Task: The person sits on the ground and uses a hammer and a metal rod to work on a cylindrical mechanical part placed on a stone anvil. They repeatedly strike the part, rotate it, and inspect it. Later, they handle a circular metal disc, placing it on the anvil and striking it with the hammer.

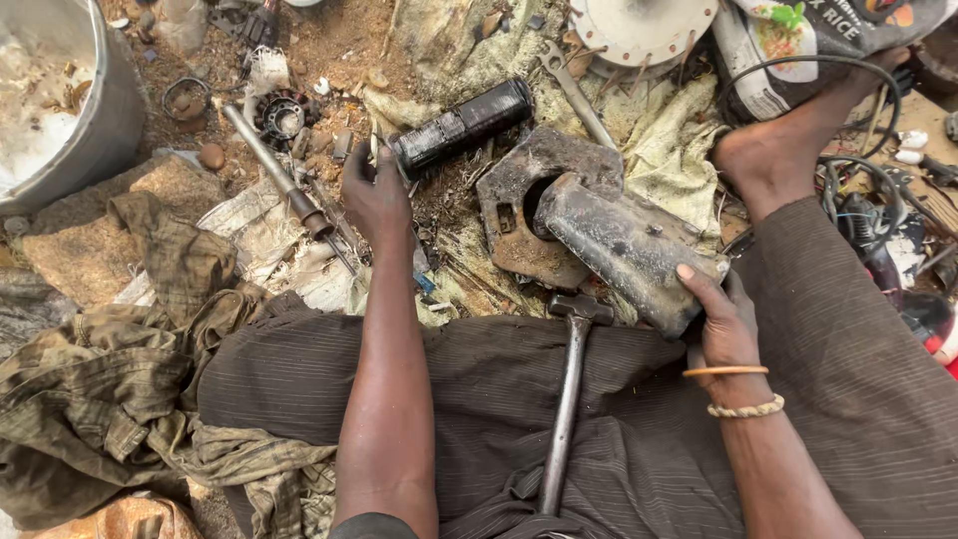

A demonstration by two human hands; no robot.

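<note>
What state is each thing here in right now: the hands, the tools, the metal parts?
Left hand: reaching to the ground beside the black cylinder, grip unclear.
Right hand: gripping the end of the metal tube.
Metal tube: tilted, its far end in the plate's hole.
Rusty plate: lying flat on the ground.
Hammer: lying across the lap, unheld.
Black cylinder: lying on its side.
Wrench: lying unused.

Around the rusty metal plate (529, 215) little free ground was left. Its upper left was blocked by a black cylinder (461, 126), its top by a wrench (577, 92), its near edge by a hammer (569, 399). Passage was offered only over the cloth (664, 140) to its right.
</note>
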